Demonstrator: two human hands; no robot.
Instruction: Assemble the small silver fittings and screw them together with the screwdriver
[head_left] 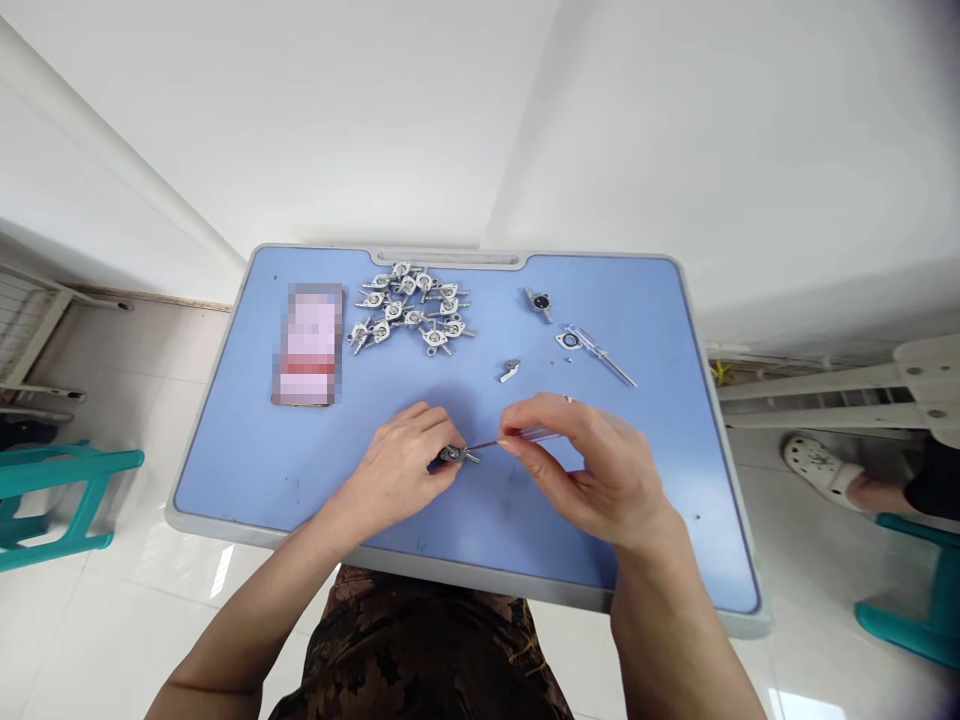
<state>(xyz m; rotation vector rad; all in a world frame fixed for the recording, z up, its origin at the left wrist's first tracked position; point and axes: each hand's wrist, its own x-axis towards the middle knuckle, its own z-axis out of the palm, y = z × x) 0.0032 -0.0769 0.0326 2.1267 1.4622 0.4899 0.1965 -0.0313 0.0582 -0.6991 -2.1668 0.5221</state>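
Pinching a small metal fitting (453, 455) from its left side, the left grip (405, 465) is closed on it over the near middle of the blue bench (300, 480). Grey and silvery, the fitting has a darker rounded end and a slim, bright stub pointing towards the right grip (600, 465). That grip is closed on a slender tool (484, 444), its thin shaft running to the fitting, its clear handle showing a touch of red by the fingertips.

Fingers cover much of the fitting, and whether it touches the bench cannot be told. The tool's tip blends into the metal, so the exact contact is unclear; the handle's rear end passes behind the hand. Beyond, similar fittings (409, 312) overlap in a cluster, too tangled to count surely. Two tiny bits (568, 360) near a ringed plate (568, 341) are too small to identify. The phone (309, 345) has a pixelated screen. Both forearms are cut off by the lower edge, and the leg above a pale clog (821, 470) by the right.
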